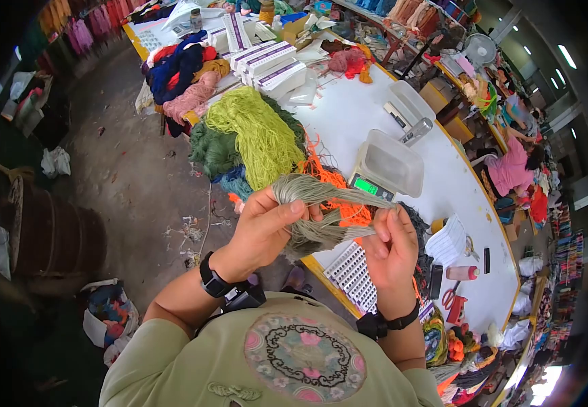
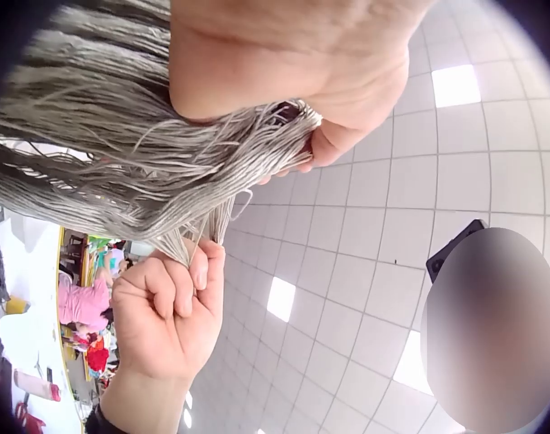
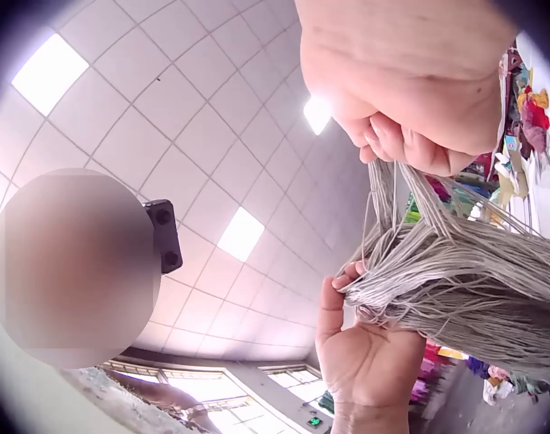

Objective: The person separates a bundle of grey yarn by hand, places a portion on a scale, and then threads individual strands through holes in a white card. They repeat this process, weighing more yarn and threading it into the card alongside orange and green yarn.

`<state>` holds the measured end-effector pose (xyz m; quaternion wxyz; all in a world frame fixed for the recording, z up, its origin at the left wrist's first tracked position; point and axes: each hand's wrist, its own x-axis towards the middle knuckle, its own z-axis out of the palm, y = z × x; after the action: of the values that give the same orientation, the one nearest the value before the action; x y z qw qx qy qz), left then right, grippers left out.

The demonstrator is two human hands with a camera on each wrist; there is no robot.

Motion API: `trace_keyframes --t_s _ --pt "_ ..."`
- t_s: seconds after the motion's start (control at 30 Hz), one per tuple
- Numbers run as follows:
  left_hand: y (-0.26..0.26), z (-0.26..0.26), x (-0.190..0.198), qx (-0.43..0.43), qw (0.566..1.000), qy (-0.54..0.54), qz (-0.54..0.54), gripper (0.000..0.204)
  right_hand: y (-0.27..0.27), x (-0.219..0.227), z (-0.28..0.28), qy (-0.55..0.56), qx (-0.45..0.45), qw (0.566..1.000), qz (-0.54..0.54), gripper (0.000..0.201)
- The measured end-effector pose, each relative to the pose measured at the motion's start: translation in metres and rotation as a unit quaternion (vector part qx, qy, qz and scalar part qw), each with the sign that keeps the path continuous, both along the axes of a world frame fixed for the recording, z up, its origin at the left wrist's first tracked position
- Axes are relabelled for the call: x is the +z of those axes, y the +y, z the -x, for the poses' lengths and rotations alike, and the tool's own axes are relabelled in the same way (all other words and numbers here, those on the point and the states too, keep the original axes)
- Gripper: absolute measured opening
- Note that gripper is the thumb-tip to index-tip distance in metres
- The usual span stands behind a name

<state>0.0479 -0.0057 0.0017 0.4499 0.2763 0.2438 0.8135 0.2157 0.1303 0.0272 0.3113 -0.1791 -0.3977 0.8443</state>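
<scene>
A grey-green skein of yarn (image 1: pixel 307 188) stretches between both hands in front of the chest, above the table edge. My left hand (image 1: pixel 267 224) grips the thick looped end, thumb on top. At the other end my right hand (image 1: pixel 394 249) pinches a thin part of the strands between thumb and fingers. The left wrist view shows the grey strands (image 2: pixel 103 145) fanning out from the left hand, with the right fingers (image 2: pixel 201 271) curled on a small bunch. In the right wrist view, strands (image 3: pixel 419 194) run taut from the right hand down to the main bundle.
Lime yarn (image 1: pixel 256 136), dark green yarn (image 1: pixel 212 149) and orange yarn (image 1: pixel 317 166) lie at the table's near edge. Behind them stand a scale (image 1: pixel 363 185) with a lit green display, a clear plastic tray (image 1: pixel 395 163) and stacked white boxes (image 1: pixel 267 64). Red scissors (image 1: pixel 451 297) lie right.
</scene>
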Motion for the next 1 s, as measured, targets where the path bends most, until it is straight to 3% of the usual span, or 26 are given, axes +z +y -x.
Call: trace_keyframes --t_s 0.27,0.33,0.47,0.53,0.6,0.7,0.8,0.87,0.9,0.93,1.0 --pt "-0.006 0.010 0.002 -0.005 0.999 -0.045 -0.016 0.014 0.020 -0.008 -0.013 0.007 -0.033 0.999 0.032 0.016" --pt "-0.011 0.018 0.004 -0.041 0.997 -0.062 -0.021 0.018 0.030 -0.013 -0.021 0.005 -0.045 0.996 0.071 0.015" --pt "-0.031 0.038 0.005 -0.046 0.990 -0.132 -0.006 0.017 0.076 -0.048 -0.061 0.010 -0.033 0.990 0.137 0.016" --pt "-0.047 0.052 0.010 0.054 0.989 -0.140 0.004 0.020 0.104 -0.069 -0.095 -0.007 -0.059 0.986 0.153 0.015" --pt "-0.068 0.079 0.015 0.115 0.985 -0.125 0.025 0.017 0.129 -0.085 -0.133 -0.115 -0.161 0.967 0.160 0.013" --pt "-0.104 0.133 0.015 0.130 0.976 -0.170 -0.028 0.018 0.161 -0.109 -0.195 -0.177 -0.281 0.926 0.181 0.017" --pt "-0.126 0.164 0.017 0.123 0.967 -0.220 -0.022 0.019 0.181 -0.122 -0.250 -0.216 -0.332 0.900 0.181 0.017" --pt "-0.171 0.219 0.007 0.140 0.982 -0.127 0.019 0.015 0.208 -0.135 -0.308 -0.287 -0.387 0.867 0.123 0.019" --pt "-0.194 0.246 0.004 0.206 0.966 -0.150 0.041 0.014 0.212 -0.129 -0.318 -0.315 -0.431 0.835 0.130 0.020" --pt "-0.211 0.272 0.003 0.267 0.946 -0.170 0.066 0.013 0.237 -0.148 -0.369 -0.371 -0.469 0.800 0.050 0.020" --pt "-0.242 0.315 -0.001 0.346 0.918 -0.167 0.094 0.014 0.245 -0.137 -0.395 -0.373 -0.502 0.778 0.049 0.018"
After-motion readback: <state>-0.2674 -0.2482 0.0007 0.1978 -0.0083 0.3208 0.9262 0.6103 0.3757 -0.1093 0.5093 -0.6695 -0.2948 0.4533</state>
